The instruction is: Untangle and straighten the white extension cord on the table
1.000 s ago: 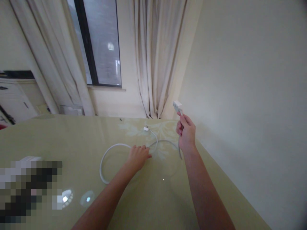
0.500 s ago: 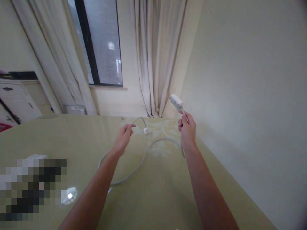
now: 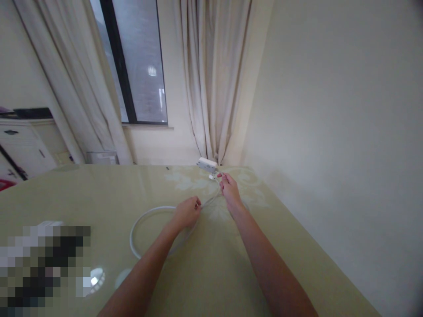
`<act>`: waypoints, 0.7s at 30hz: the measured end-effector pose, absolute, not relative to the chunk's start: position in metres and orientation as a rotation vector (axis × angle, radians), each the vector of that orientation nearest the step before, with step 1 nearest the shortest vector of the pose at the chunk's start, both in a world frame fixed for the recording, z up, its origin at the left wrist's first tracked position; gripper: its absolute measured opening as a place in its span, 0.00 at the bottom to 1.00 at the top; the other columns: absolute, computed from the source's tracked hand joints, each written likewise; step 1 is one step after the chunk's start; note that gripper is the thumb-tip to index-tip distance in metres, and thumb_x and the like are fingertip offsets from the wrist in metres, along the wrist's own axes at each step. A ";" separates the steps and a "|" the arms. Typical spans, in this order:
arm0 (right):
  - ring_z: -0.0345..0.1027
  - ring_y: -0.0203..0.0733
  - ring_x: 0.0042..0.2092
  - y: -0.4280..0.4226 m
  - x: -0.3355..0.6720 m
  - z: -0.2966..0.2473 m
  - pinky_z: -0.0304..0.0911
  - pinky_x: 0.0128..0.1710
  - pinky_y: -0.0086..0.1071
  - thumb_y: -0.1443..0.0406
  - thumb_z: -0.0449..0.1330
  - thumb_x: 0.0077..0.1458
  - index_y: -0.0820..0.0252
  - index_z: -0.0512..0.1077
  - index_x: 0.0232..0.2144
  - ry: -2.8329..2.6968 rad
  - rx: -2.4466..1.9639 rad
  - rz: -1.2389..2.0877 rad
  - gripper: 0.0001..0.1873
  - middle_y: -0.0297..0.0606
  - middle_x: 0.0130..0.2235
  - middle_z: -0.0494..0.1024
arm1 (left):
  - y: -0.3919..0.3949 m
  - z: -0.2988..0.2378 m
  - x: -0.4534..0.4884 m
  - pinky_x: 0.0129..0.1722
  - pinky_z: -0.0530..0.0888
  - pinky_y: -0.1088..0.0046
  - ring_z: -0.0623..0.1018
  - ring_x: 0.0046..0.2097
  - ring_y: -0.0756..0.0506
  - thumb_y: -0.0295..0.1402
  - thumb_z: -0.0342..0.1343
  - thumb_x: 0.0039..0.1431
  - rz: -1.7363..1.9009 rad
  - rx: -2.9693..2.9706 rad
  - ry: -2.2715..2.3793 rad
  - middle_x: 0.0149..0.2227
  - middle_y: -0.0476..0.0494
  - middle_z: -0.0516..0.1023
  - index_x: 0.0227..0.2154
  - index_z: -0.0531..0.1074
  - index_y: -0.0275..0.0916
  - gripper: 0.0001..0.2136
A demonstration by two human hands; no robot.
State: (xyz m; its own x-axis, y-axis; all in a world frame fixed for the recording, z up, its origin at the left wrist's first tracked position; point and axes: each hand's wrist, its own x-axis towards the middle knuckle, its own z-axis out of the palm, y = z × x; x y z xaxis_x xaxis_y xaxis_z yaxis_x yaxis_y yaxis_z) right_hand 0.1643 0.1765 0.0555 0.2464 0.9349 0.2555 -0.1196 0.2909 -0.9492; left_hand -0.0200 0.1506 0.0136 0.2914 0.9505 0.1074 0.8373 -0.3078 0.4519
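Observation:
My right hand (image 3: 229, 189) is closed in a pinch on the pale cable, just behind a white rectangular block (image 3: 207, 164) with a grey side. Block and hand are over the far part of the table. A small white plug-like end (image 3: 212, 177) shows right below the block. Nearer to me, my left hand (image 3: 187, 212) has its fingers closed around the same pale cable (image 3: 211, 200). A wide loop of the cable (image 3: 132, 233) lies on the table around and under my left wrist; part of it is hidden by the forearm.
The glossy green-yellow table (image 3: 211, 273) meets a wall (image 3: 330, 132) on the right. Behind it are curtains (image 3: 211, 79) and a window (image 3: 142, 66). A blurred-out item (image 3: 42, 264) lies at the left front. A small dark bit (image 3: 167, 167) lies near the far edge.
My right hand has moved left and down with the white block. My left hand has come toward me and right along the cable. The plug-like end now sits close to the block.

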 end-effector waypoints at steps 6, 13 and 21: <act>0.51 0.35 0.24 0.173 0.157 0.055 0.44 0.23 0.28 0.48 0.58 0.56 0.59 0.76 0.36 -1.161 -1.020 0.802 0.21 0.25 0.21 0.59 | 0.133 0.009 -0.007 0.45 0.72 0.59 0.81 0.47 0.35 0.36 0.56 0.62 0.254 2.410 1.695 0.47 0.31 0.82 0.44 0.75 0.38 0.11; 0.59 0.37 0.28 0.174 0.170 0.067 0.53 0.28 0.29 0.50 0.58 0.57 0.58 0.79 0.37 -1.182 -1.029 0.690 0.19 0.31 0.26 0.69 | 0.149 0.060 -0.021 0.36 0.69 0.70 0.79 0.37 0.43 0.33 0.50 0.65 0.854 2.158 1.488 0.34 0.43 0.81 0.36 0.75 0.39 0.09; 0.63 0.36 0.29 0.159 0.170 0.089 0.59 0.31 0.29 0.48 0.58 0.60 0.57 0.78 0.42 -1.084 -0.923 0.656 0.21 0.32 0.29 0.73 | 0.150 0.111 -0.028 0.21 0.59 0.80 0.63 0.22 0.54 0.41 0.63 0.60 1.655 1.241 0.841 0.23 0.53 0.69 0.34 0.77 0.38 0.11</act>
State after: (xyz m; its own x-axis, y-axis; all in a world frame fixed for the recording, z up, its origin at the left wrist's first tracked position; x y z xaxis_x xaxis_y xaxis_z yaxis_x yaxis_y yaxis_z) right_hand 0.1696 0.1589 0.0887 0.3487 0.8245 0.4456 -0.0128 0.4796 -0.8774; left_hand -0.0278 0.1496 0.1108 -0.1163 0.9224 0.3682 -0.2464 -0.3859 0.8890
